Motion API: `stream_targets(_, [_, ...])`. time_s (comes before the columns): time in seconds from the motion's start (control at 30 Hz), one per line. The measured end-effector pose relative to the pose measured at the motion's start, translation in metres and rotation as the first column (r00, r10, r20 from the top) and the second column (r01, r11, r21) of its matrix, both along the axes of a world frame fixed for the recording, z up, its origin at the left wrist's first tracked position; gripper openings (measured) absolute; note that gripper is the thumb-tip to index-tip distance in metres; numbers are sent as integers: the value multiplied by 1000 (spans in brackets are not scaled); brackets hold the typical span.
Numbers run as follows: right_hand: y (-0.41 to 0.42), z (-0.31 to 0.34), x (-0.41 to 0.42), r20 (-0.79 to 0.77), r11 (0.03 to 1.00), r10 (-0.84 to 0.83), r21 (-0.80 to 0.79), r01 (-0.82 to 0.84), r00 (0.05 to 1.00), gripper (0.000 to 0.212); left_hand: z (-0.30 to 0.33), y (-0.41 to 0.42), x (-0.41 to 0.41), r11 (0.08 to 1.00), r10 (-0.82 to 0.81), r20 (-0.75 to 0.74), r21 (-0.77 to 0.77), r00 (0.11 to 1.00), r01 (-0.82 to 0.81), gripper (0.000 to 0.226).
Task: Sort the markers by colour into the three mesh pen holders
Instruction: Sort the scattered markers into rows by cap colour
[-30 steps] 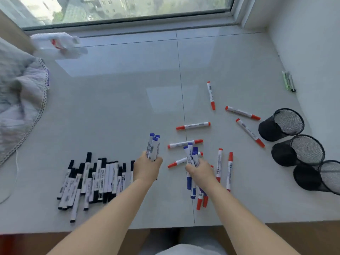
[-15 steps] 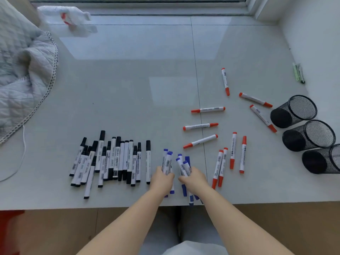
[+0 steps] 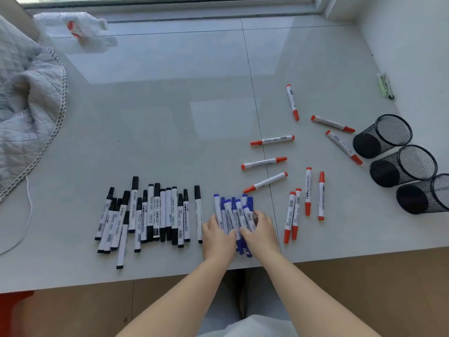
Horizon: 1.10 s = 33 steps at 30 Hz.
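A bundle of blue markers [image 3: 233,212] lies on the grey surface near its front edge. My left hand [image 3: 217,235] and my right hand [image 3: 261,233] press against it from either side, fingers curled on the markers. Left of the bundle, several black markers [image 3: 150,212] lie in a rough row. Red markers [image 3: 266,162] are scattered to the right. Three black mesh pen holders lie on their sides at the far right: the far holder [image 3: 382,136], the middle holder [image 3: 403,165] and the near holder [image 3: 424,194].
A quilted grey blanket [image 3: 26,103] covers the left side, with a white cord [image 3: 26,222] below it. A white plastic wrapper [image 3: 75,27] lies by the window. Green pens [image 3: 385,85] rest against the right wall. The surface's front edge runs just under my wrists.
Both hands came down from holding separate handfuls of blue markers upright and brought them together into one bundle on the surface. The camera tilted down.
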State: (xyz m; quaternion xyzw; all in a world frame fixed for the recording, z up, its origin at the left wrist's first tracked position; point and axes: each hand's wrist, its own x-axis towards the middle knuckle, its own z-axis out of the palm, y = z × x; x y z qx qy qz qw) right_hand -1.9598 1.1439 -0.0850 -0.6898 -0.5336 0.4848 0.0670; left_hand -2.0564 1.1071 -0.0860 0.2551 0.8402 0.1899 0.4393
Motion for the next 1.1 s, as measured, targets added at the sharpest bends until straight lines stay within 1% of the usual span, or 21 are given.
stream_targets(0.13, [-1, 0, 3, 61, 998, -29, 62, 25, 998, 53, -2, 1, -3, 996, -90, -67, -2, 994, 90, 68])
stream_targets(0.2, [-2, 0, 5, 98, 996, -55, 79, 47, 994, 47, -2, 2, -4, 987, -159, -121, -21, 980, 157, 72])
stream_targets(0.3, [-2, -2, 10, 130, 996, -77, 65, 69, 989, 34, -3, 2, -5, 962, -272, -204, -57, 940, 266, 76])
stream_targets(0.4, [2, -5, 15, 133, 995, -92, 38, 88, 987, 26, -4, 3, -6, 943, -334, -257, -83, 907, 323, 75])
stream_targets(0.57, [12, -9, 18, 95, 996, -87, 16, 86, 992, 23, -5, 2, -8, 942, -335, -258, -76, 906, 327, 78])
stream_targets(0.7, [18, -8, 13, 100, 1000, 23, 8, -24, 995, 26, -5, 2, -6, 949, -314, -257, -72, 914, 306, 80])
stream_targets(0.8, [22, -6, 12, 96, 999, 45, 19, -47, 994, 30, -4, 4, -5, 948, -317, -275, -77, 908, 308, 81])
stream_targets(0.87, [24, -5, 16, 120, 998, 46, 39, -51, 992, 33, -2, 7, -4, 940, -340, -296, -81, 893, 331, 82])
stream_targets(0.97, [25, -3, 27, 154, 995, 37, 86, -51, 987, 27, 3, 17, -3, 929, -365, -353, -74, 861, 363, 79])
stream_targets(1.1, [27, -1, 52, 221, 976, -57, 217, 8, 974, 21, 10, 37, -4, 902, -386, -435, 9, 813, 433, 67])
